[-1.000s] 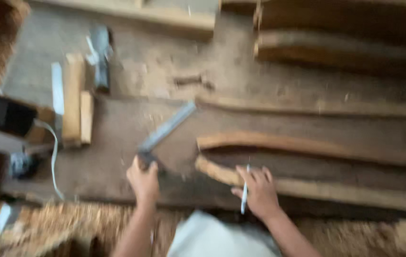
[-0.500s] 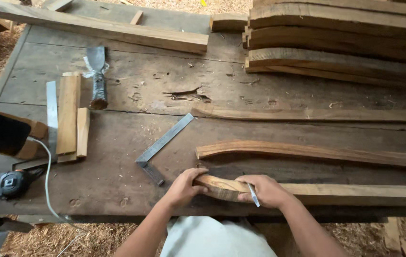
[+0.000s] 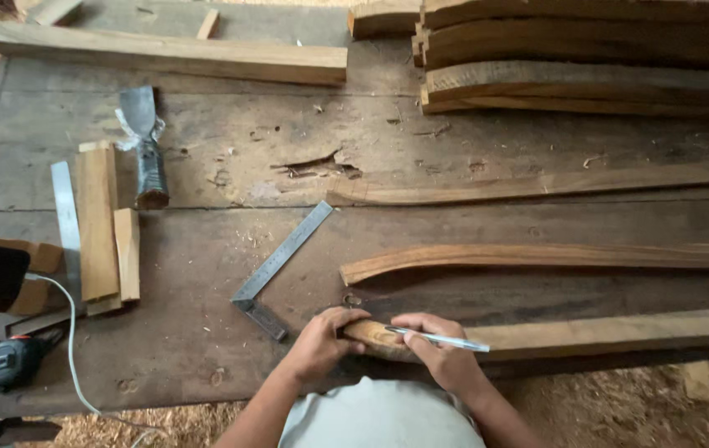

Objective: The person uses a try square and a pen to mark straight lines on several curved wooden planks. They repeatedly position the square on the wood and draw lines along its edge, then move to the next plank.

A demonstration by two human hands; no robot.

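While the left hand clamps the curved plank's rounded end steady at lower centre, the right hand pinches a pen over it. Try square lies just left on the table.

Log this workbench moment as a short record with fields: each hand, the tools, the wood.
Left hand: grips the rounded end of the long curved wooden piece at the bench's near edge.
Right hand: holds a slim silver pen over that piece.
Nearby tool: steel try square, lying flat left of the hands.
Other tools: wide-bladed chisel; black tape measure.
Wood: stacked curved planks at the far right.
Surface: worn grey plank workbench.
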